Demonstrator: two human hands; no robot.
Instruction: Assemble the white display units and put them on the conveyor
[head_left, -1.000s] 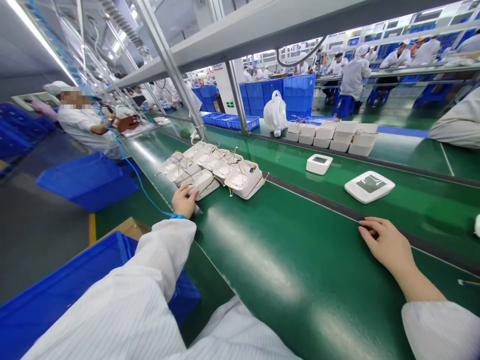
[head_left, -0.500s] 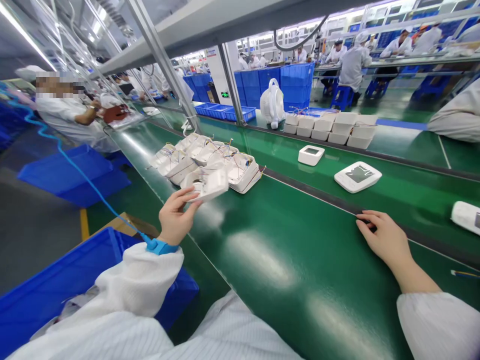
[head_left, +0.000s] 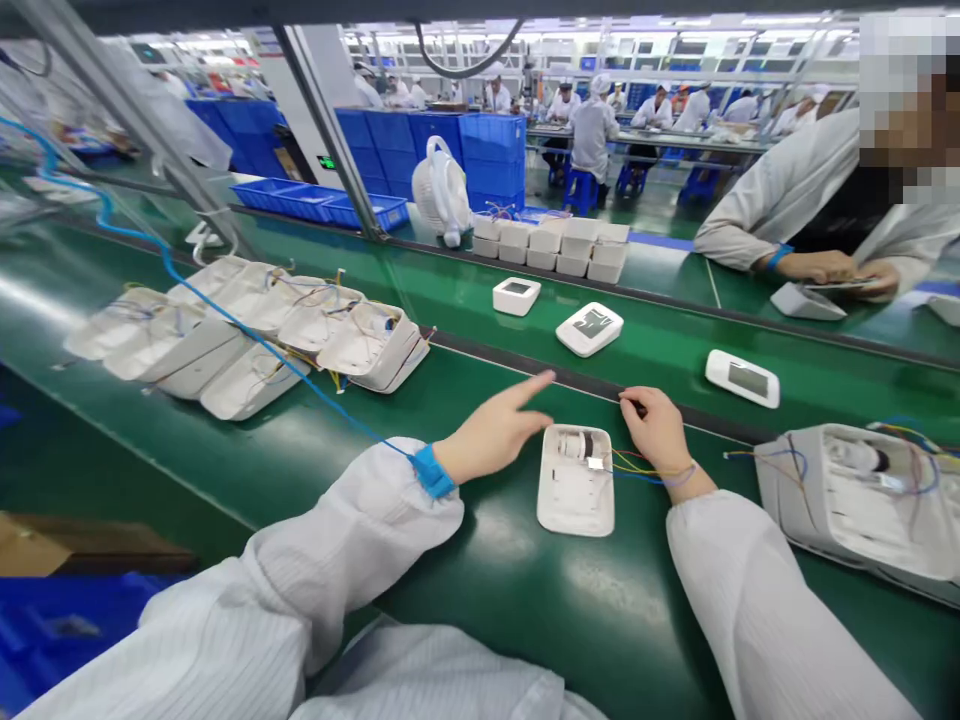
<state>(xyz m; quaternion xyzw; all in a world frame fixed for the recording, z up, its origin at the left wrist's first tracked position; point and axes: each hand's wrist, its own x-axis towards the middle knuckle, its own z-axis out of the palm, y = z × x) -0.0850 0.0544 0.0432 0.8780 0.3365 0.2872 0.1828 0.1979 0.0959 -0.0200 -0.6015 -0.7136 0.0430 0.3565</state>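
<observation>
A white plastic casing (head_left: 576, 495) lies open side up on the green worktop between my hands, with a cylindrical part and a small white connector inside. Just to its left, my left hand (head_left: 499, 430) hovers with index finger and thumb apart, the thumb near the casing's upper corner. My right hand (head_left: 656, 430) rests by the dark strip with its fingers curled together; whatever they may hold is hidden. Coloured wires (head_left: 637, 470) run from the casing to my right wrist. A blue wrist strap (head_left: 433, 470) with a coiled cord circles my left wrist.
Several wired casings (head_left: 367, 345) are piled on the left; another stack (head_left: 885, 500) stands at the right. Beyond the dark strip lie white display units (head_left: 590, 329), a fan (head_left: 441, 190) and stacked housings (head_left: 551, 245). A co-worker's hands (head_left: 840, 270) hold a part opposite.
My left hand has moved right from the pile and no longer holds a casing. A casing now lies between my hands. The view has turned right; my right hand stays curled.
</observation>
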